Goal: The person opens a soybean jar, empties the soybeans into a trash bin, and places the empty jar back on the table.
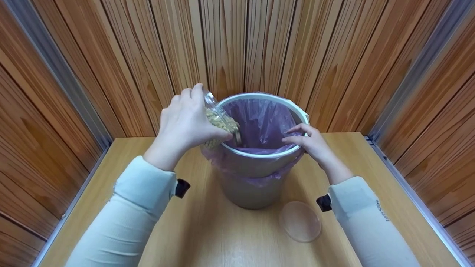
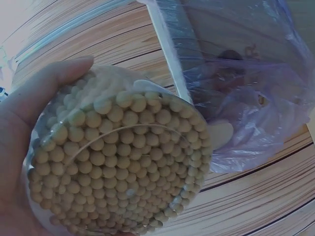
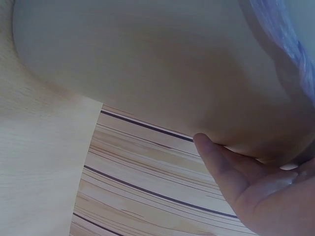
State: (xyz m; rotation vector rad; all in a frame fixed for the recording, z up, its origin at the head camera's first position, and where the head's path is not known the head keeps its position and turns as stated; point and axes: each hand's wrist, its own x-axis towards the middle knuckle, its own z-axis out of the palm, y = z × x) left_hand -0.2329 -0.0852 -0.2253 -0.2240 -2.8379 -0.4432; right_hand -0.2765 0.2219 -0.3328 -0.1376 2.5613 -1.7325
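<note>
My left hand [image 1: 183, 120] grips a clear plastic jar [image 2: 118, 162], its fingers over the top and the thumb along the near side. Small round beige balls [image 2: 115, 172] pack the jar, seen through its base in the left wrist view. The jar lies tipped sideways, mouth toward the inside of a trash bin [image 1: 252, 189] and over its left rim. A thin purple bag [image 1: 256, 118] lines the bin and folds down outside. At the right rim my right hand [image 1: 313, 144] holds the bin, fingers reaching over the edge and some pressed along the outer wall.
A round translucent lid [image 1: 300, 221] lies flat on the wooden table [image 1: 207, 237], in front of the bin and to its right. Wood-patterned panels [image 1: 259, 44] rise behind the table and on both sides, with metal strips [image 1: 412, 70] at the corners.
</note>
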